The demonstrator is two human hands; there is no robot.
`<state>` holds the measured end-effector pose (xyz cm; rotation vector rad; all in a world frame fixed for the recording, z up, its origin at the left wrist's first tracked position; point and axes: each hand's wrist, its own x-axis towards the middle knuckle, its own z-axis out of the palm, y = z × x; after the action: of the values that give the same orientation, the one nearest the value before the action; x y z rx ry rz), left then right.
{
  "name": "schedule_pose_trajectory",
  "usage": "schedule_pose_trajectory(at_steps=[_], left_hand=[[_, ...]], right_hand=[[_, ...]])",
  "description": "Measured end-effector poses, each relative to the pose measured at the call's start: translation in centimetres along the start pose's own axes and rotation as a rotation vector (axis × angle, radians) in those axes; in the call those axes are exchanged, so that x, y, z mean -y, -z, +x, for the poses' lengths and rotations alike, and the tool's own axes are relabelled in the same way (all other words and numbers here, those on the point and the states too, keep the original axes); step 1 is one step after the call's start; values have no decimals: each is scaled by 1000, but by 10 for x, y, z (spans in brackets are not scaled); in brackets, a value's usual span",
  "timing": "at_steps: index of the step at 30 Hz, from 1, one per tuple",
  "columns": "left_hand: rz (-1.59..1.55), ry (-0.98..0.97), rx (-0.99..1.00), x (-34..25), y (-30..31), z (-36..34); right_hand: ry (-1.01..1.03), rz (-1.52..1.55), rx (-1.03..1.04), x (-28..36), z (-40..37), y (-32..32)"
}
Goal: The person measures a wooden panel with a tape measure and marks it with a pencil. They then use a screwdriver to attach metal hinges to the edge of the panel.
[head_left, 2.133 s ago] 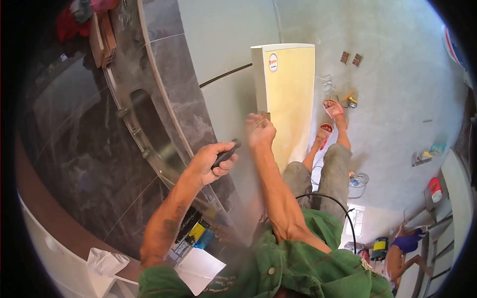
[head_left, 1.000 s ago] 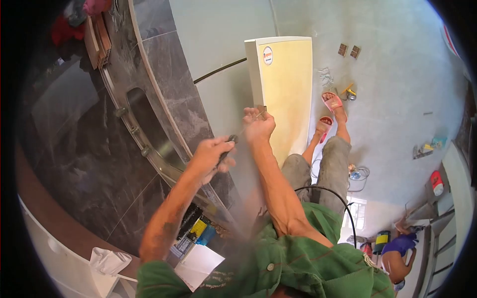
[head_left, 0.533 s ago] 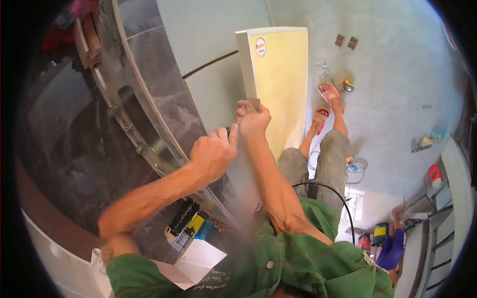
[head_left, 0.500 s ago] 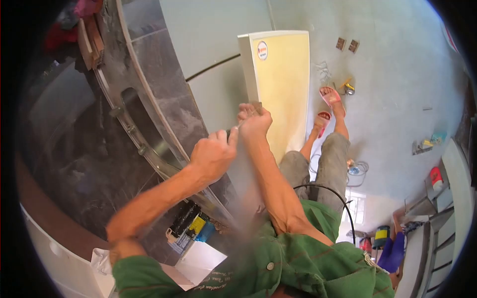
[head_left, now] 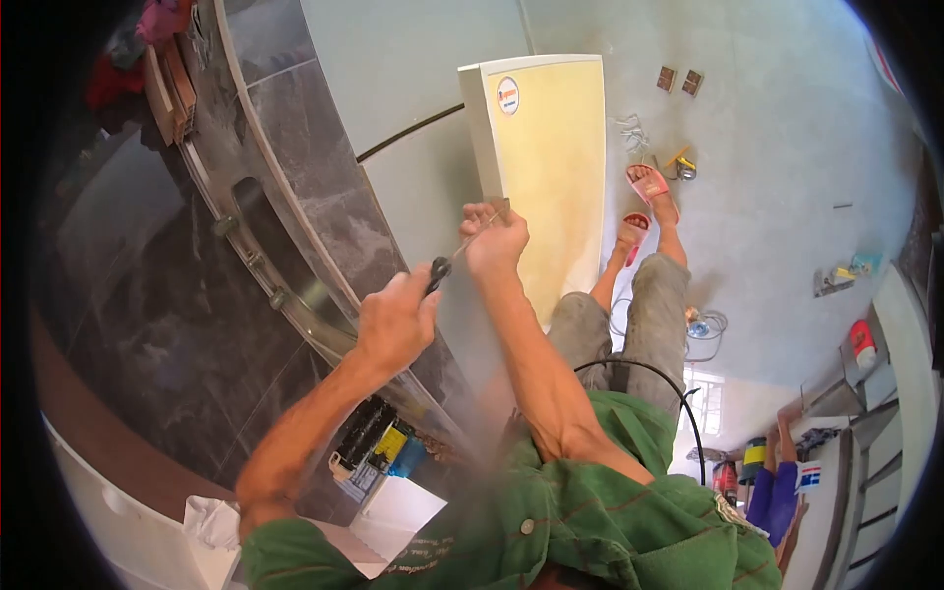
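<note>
At the far left stands a dark marble wall (head_left: pixel 147 295), and a curved metal rail (head_left: pixel 265 265) runs down along its edge. Below it, near the bottom of the view, lie a crumpled white cloth (head_left: pixel 211 516) and a black and yellow case (head_left: pixel 379 447) beside a white box (head_left: pixel 398 511).

The person's left hand (head_left: pixel 393 320) comes up from the lower left. Its fingers are wrapped tight round the black handle of a screwdriver (head_left: pixel 438 270), whose thin shaft slants up and to the right. The tip of the shaft ends at the right hand (head_left: pixel 495 241), just beside the left one. The right hand's fingers are bunched together against the left edge of a tall cream panel (head_left: pixel 551 147). Whether they pinch anything small there cannot be told. The screwdriver thus sits between the two hands, its point at the panel's edge.

The panel stands upright on the floor (head_left: pixel 767 147) and bears a round sticker (head_left: pixel 507 95) near its top corner. To its right the person's legs reach down to pink sandals (head_left: pixel 644 182). A black cable (head_left: pixel 629 366) loops over the green shirt by the right arm. Two small brown blocks (head_left: pixel 678 79) lie on the floor above the sandals. Further right sits a red can (head_left: pixel 862 344), and at the lower right another person in blue (head_left: pixel 772 492) is partly in view.
</note>
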<state>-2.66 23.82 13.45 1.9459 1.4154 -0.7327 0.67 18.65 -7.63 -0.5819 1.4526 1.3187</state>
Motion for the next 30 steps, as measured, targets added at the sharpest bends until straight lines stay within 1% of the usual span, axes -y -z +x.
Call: schedule_pose_trajectory(at_steps=[1, 2, 4, 5, 6, 7, 8, 9, 10, 11, 12, 13, 14, 15, 16, 17, 19, 22, 23, 26, 30], left_hand=[[74, -63, -32, 0, -3, -3], [84, -94, -68, -1, -3, -4], [-25, -78, -140, -2, -4, -3], [-214, 62, -133, -5, -3, 0], [-599, 395, -56, -11, -2, -1], [-917, 673, -12, -16, 0, -1], [-1104, 855, 3, -21, 5, 0], [-1321, 967, 34, -15, 5, -3], [-1450, 1008, 75, -5, 5, -7], [-1513, 1024, 100, 1, 6, -9], [-1502, 1008, 120, 6, 6, -10], [-1418, 963, 135, 9, 6, -9], [-1222, 856, 120, 9, 4, -10], [-791, 553, 47, 5, 1, -12], [-244, 174, -74, 3, -4, -15], [69, -30, -199, 0, -7, -17], [60, -68, -225, -3, -7, -23], [52, -160, -287, -11, -1, -13], [47, -193, -305, -11, 0, -9], [-1382, 1001, 94, -2, 3, -2], [-1482, 973, 197, 20, 5, 4]], right_hand=[[-16, -5, -2, -1, -1, 2], [-6, -7, -34, -3, -3, 3], [21, -5, -75, -5, -2, -3], [8, -3, -61, -4, 2, -7], [-4, -5, -59, -3, 1, -5], [-20, -7, -60, -2, 0, -2], [-7, -18, -49, -2, 0, -2], [4, -28, -38, -3, 0, -2], [15, -37, -31, -4, 0, -1], [23, -44, -28, -5, 0, -1], [32, -50, -23, -6, 1, -1], [41, -57, -20, -6, 1, -1], [30, -40, -10, -7, 0, -1], [24, -20, 0, -7, 0, -1], [20, -2, 9, -6, 0, 0], [1, 8, -4, -3, 2, 0], [-55, 25, -33, -5, 5, 3], [17, -36, 10, -6, 5, 2], [12, -32, 25, -4, 6, -1], [-8, -18, 25, -4, 3, 2], [-1, 7, -12, -5, 3, -4]])
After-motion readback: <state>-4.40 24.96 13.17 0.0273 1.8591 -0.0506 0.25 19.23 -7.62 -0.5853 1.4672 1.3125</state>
